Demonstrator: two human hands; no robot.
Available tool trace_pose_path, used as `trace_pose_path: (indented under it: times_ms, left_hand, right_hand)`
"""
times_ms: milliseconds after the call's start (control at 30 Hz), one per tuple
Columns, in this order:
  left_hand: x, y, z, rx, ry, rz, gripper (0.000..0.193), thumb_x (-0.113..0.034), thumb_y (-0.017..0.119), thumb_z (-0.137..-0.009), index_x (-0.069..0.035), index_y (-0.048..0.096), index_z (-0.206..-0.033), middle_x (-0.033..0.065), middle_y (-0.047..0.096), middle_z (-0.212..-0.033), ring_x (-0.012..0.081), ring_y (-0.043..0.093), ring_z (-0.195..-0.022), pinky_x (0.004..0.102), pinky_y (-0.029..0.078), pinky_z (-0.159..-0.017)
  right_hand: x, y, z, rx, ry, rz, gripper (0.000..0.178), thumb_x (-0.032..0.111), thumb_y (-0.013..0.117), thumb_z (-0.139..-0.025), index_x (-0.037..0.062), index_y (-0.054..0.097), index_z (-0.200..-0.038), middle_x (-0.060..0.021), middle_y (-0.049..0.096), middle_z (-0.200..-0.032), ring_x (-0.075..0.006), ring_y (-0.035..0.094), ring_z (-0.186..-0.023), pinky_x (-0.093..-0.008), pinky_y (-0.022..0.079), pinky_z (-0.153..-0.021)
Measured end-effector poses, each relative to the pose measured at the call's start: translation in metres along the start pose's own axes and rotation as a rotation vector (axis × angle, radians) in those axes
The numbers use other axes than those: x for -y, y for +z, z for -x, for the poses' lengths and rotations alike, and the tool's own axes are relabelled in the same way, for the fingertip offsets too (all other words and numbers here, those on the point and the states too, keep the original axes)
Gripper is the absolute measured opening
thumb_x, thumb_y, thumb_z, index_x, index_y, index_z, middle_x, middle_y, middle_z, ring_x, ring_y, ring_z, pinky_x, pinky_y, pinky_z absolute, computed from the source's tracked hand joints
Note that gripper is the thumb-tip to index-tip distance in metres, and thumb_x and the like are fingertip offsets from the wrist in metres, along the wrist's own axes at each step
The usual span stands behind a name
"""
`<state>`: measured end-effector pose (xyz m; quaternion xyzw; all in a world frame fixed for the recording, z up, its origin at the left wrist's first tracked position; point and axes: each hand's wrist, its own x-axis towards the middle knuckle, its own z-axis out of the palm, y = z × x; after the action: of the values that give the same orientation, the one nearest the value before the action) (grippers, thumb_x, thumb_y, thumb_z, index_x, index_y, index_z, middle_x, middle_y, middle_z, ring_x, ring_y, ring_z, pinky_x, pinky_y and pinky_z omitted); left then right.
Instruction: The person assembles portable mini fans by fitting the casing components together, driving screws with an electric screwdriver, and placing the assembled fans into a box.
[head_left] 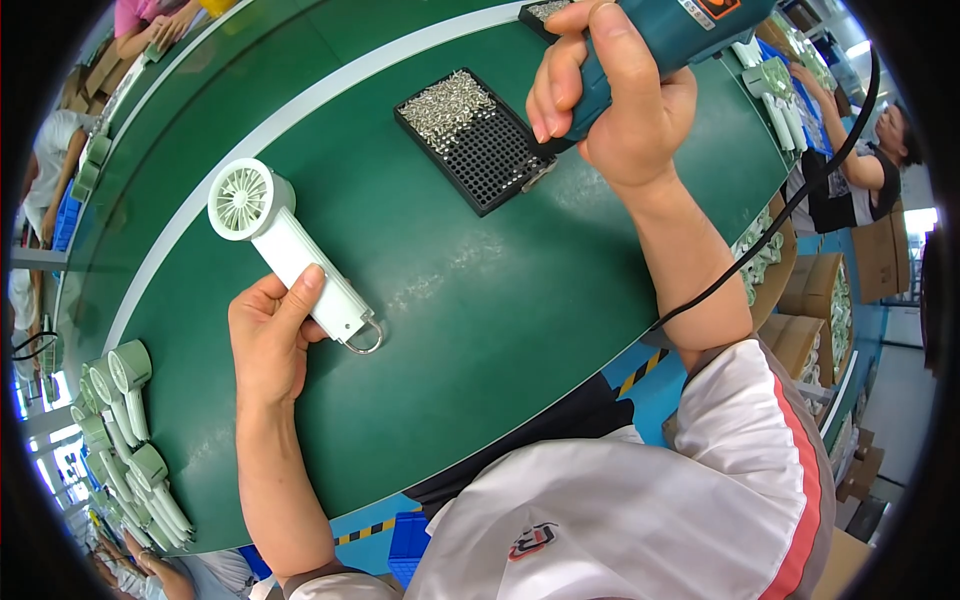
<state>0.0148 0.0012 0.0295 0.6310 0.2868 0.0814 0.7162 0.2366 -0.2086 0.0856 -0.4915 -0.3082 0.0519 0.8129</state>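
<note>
My left hand [270, 325] is closed around the handle of a white and pale green handheld fan [300, 260]. The fan lies at a slant over the green table, its round grille at the far left end and a metal ring at the near end. My right hand [630, 110] grips a teal electric screwdriver [665, 45], raised at the upper right. The tool's dark nose is over the right edge of a black perforated screw tray [480, 160]; whether it touches cannot be made out. Small silver screws [445, 108] fill the tray's far part, leaving bare holes nearer me.
Several pale green fans [125, 400] stand bunched at the table's left edge. A black cable [780, 215] runs along my right forearm. Part of another screw tray [540, 15] shows at the top. Co-workers sit around, one at the right [870, 165]. Cardboard boxes [815, 290] stand at the right.
</note>
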Motion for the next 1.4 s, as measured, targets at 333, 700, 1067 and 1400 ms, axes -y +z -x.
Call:
trace_pose_path:
  times_ms: [333,700,1067,1400]
  left_hand:
    - [-0.002,0.0,0.0,0.013,0.005,-0.017,0.031,-0.024,0.066,-0.1,0.007,0.067,-0.103,0.0163,0.073,-0.091,0.0199,0.074,-0.076,0.0304,0.063,-0.066]
    - [-0.005,0.009,0.002,0.008,-0.028,0.053,0.035,-0.021,0.071,-0.098,0.013,0.068,-0.104,0.0172,0.073,-0.093,0.0213,0.074,-0.08,0.0334,0.064,-0.07]
    - [-0.005,0.008,0.001,0.025,-0.046,-0.039,0.041,-0.029,0.076,-0.094,0.01,0.069,-0.098,0.0167,0.073,-0.091,0.0195,0.074,-0.08,0.03,0.063,-0.072]
    - [-0.004,0.011,-0.003,0.022,-0.066,-0.047,0.044,-0.034,0.079,-0.091,0.009,0.071,-0.098,0.0153,0.073,-0.091,0.0178,0.073,-0.079,0.0274,0.061,-0.07]
  right_hand:
    - [-0.004,0.004,0.003,0.072,-0.062,0.131,0.018,0.012,0.057,-0.103,-0.0033,0.057,-0.094,-0.0057,0.055,-0.058,-0.0136,0.054,-0.043,-0.0273,0.047,-0.043]
    - [-0.012,-0.002,0.001,0.118,-0.164,0.158,0.027,0.016,0.055,-0.104,-0.01,0.062,-0.103,-0.0091,0.058,-0.063,-0.0174,0.054,-0.046,-0.0352,0.049,-0.044]
    - [-0.005,-0.001,-0.002,0.12,-0.178,0.161,0.03,0.021,0.049,-0.104,-0.007,0.06,-0.107,-0.0088,0.054,-0.064,-0.0176,0.05,-0.047,-0.0361,0.045,-0.045]
    - [0.022,0.047,0.017,0.448,-0.123,-0.266,0.046,0.04,0.033,-0.109,0.0036,0.061,-0.116,-0.0043,0.051,-0.065,-0.0172,0.045,-0.048,-0.0353,0.045,-0.047]
